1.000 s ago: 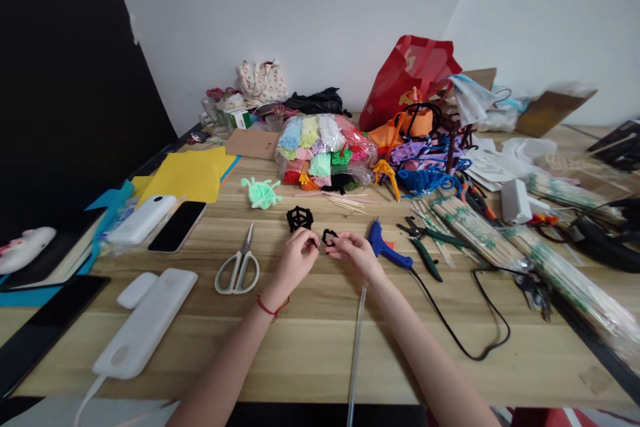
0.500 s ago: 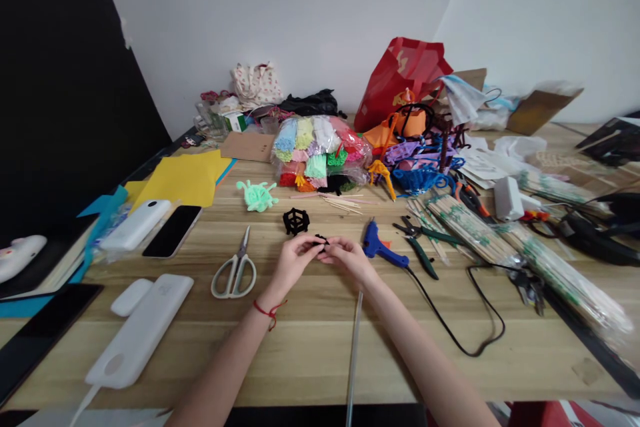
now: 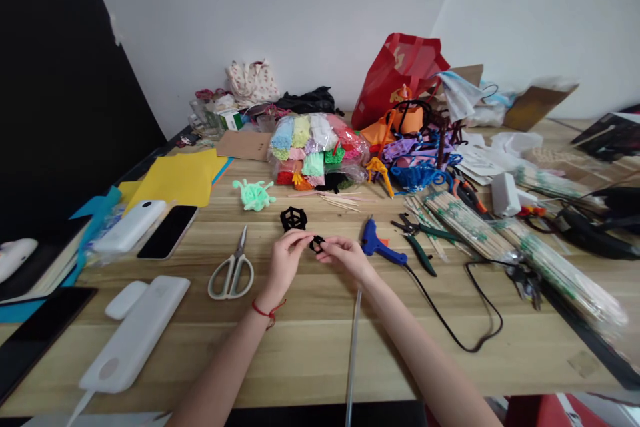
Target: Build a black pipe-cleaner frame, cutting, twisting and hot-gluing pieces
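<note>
A small black piece (image 3: 317, 243) with openings in it is held between both hands over the middle of the table. My left hand (image 3: 287, 255) pinches its left side, and a red string bracelet circles that wrist. On its right side my right hand (image 3: 346, 255) grips it with thumb and fingers. Just beyond my left hand lies a black web-like frame (image 3: 293, 219). A blue glue gun (image 3: 381, 244) rests right of my right hand. White-handled scissors (image 3: 233, 275) lie left of my left hand, blades pointing away.
A mint-green pipe-cleaner shape (image 3: 254, 195) and a bag of coloured bundles (image 3: 314, 150) lie farther back. Pliers (image 3: 420, 255) and bagged sticks (image 3: 465, 227) are on the right. A phone (image 3: 169, 232) and white power bank (image 3: 135, 333) lie left. A clear rod (image 3: 354, 353) crosses the front edge.
The black piece shows more between my fingertips, which have shifted slightly apart around it. The whole view has moved a little, so the table things sit slightly farther left.
</note>
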Tool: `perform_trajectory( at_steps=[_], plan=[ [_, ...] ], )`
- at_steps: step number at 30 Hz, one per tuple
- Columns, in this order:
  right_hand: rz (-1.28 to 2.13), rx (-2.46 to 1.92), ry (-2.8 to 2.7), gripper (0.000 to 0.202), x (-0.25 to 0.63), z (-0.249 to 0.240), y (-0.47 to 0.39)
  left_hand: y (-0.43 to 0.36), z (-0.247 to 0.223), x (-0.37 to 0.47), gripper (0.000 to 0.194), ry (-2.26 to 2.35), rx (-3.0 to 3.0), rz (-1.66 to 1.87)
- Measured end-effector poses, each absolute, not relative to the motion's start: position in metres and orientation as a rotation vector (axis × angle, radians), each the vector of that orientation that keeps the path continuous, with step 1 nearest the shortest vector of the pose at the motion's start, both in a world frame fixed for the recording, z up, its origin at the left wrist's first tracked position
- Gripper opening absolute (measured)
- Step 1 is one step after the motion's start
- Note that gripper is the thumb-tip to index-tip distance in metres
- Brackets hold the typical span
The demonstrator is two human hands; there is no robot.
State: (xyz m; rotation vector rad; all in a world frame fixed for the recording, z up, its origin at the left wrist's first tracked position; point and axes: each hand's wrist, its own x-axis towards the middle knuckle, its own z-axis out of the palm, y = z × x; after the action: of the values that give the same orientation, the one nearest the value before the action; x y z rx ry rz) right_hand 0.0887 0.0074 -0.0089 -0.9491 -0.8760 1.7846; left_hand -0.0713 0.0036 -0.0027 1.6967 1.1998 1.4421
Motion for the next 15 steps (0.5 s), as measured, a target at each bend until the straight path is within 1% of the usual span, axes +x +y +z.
perform_trajectory(
  at_steps=[5,8,15],
  plan=[
    [1.763,-0.927,-0.883,0.031,0.089,-0.007,0.006,0.008,-0.004,-0.073,0.020,1.144,1.645,1.403],
    [1.775,-0.918,-0.916,0.032,0.088,-0.006,0.004,0.006,-0.004,-0.070,0.019,1.160,1.670,1.443],
    [1.749,-0.932,-0.975,0.032,0.088,-0.005,0.005,-0.004,-0.003,-0.066,0.018,1.215,1.891,1.487]
  ],
)
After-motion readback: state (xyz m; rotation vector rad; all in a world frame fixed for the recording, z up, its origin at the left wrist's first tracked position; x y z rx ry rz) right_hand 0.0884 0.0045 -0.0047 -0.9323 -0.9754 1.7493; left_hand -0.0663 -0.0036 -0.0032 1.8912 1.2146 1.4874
